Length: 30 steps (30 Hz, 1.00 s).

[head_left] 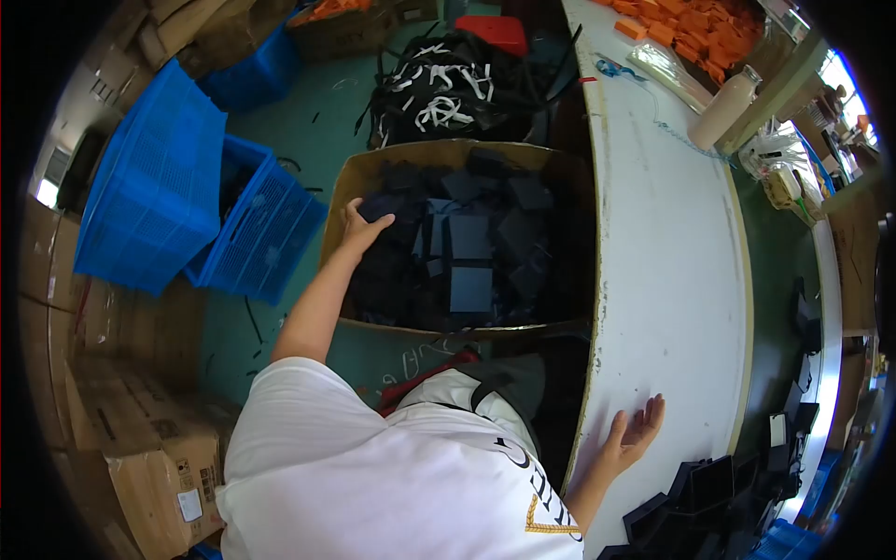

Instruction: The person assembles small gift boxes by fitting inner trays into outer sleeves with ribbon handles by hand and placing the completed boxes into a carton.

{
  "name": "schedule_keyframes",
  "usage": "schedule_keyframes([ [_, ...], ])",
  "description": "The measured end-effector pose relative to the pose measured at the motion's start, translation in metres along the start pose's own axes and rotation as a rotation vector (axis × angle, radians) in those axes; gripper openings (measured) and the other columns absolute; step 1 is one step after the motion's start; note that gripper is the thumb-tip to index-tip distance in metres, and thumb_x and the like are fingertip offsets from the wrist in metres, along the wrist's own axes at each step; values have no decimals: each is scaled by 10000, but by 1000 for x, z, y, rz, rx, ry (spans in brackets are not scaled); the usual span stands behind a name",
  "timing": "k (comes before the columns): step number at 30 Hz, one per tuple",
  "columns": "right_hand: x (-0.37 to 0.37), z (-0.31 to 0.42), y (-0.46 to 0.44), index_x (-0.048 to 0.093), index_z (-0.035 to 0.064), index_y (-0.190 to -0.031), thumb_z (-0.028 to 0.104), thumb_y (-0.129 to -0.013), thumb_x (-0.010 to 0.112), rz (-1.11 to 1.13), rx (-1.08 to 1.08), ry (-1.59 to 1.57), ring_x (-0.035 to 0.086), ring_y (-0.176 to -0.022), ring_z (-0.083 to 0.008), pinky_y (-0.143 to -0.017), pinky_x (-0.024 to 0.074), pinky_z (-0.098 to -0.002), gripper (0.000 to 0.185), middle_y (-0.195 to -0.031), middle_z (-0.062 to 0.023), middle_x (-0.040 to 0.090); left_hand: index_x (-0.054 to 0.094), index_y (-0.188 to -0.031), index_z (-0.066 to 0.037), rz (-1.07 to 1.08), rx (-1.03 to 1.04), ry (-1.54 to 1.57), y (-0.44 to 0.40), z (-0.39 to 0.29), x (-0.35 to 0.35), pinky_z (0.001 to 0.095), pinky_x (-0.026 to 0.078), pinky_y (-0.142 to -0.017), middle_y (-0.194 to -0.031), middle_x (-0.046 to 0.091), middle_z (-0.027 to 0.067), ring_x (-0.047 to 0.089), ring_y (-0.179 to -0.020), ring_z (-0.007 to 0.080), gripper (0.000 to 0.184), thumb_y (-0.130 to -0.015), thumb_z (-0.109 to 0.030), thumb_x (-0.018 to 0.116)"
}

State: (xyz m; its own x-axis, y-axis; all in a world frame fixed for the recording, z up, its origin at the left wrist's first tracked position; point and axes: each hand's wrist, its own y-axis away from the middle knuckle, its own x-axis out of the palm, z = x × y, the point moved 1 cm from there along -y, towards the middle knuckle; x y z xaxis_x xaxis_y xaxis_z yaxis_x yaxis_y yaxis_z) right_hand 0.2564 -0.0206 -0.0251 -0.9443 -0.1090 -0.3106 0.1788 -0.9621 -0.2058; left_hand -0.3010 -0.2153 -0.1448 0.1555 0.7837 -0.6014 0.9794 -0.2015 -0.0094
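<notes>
My left hand (362, 226) reaches over the left rim of a large cardboard box (448, 149), its thumb and fingers around a dark box (381, 203). Several dark blue and black boxes (469, 237) lie loosely piled inside the cardboard box. Palm up and fingers apart, my right hand (637, 434) rests at the white table (667, 280) near its lower left edge, with nothing in it.
Blue crates (159, 187) stand at the left, above a brown carton (159, 467). Black boxes (705, 485) are heaped at the table's lower right. A bottle (726, 107) and orange pieces (686, 33) are at the table's far end.
</notes>
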Motion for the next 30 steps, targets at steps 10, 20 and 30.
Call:
schedule_keyframes([
  [10,-12,10,31,646,-7,-1261,33,-876,718,-42,-121,260,551,-1311,-409,-1096,467,-449,394,-1427,-247,559,666,-1099,-4,299,832,314,116,-203,124,401,458,-1079,-1339,663,153,624,-1240,294,191,-929,45,593],
  [20,-4,-8,-6,658,18,-1181,68,-861,733,-18,-138,149,616,-1168,-363,-1000,489,-453,332,-1356,-189,605,660,-1124,-95,1115,1829,512,465,-497,358,464,446,-1060,-1340,630,146,572,-1264,367,278,-853,-82,721],
  [30,4,-38,-9,713,47,-1099,-4,-882,725,-200,-97,-222,708,-1059,-312,-923,570,-375,223,-1170,-153,712,468,-1439,-91,1104,1315,83,615,-612,566,487,497,-1050,-1360,572,206,593,-1248,402,649,-890,-309,737],
])
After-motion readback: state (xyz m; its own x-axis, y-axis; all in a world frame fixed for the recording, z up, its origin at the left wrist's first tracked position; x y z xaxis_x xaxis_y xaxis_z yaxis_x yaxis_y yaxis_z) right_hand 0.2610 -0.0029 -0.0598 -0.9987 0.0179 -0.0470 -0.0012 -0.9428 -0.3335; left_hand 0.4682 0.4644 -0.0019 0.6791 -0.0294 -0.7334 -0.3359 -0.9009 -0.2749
